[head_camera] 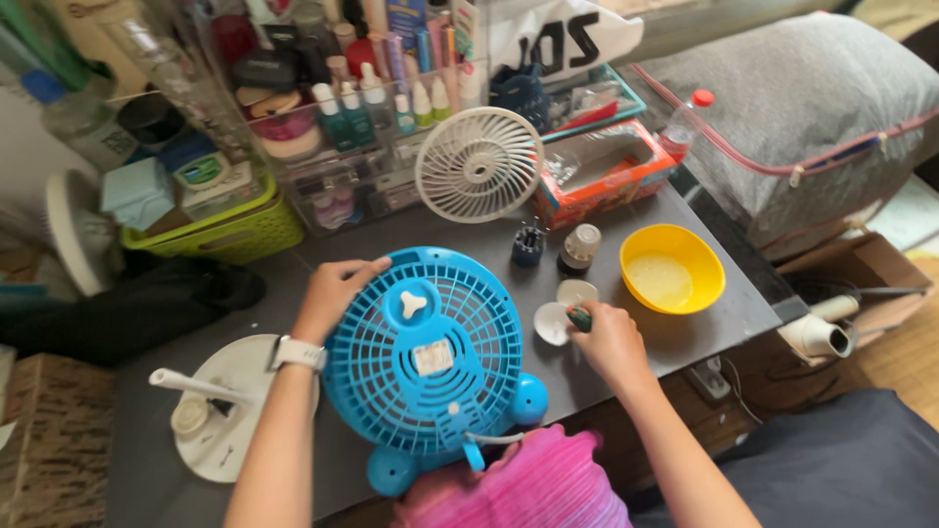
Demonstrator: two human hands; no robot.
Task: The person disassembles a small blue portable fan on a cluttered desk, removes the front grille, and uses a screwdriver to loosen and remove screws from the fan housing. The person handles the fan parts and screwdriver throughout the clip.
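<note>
Blue fan (430,357), round grille backside up, left hand (333,288) clasping rim, right hand (608,337) gripping screwdriver (581,318).

fan (425,362) on table (704,337), bowl (672,268) to its right.

A yellow bowl (672,267) sits near a white fan grille (479,164).

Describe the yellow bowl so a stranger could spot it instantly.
Start at the big blue fan on the dark table. Past the right hand, near the table's right edge, sits the yellow bowl: the only bright yellow, open dish there.
</note>
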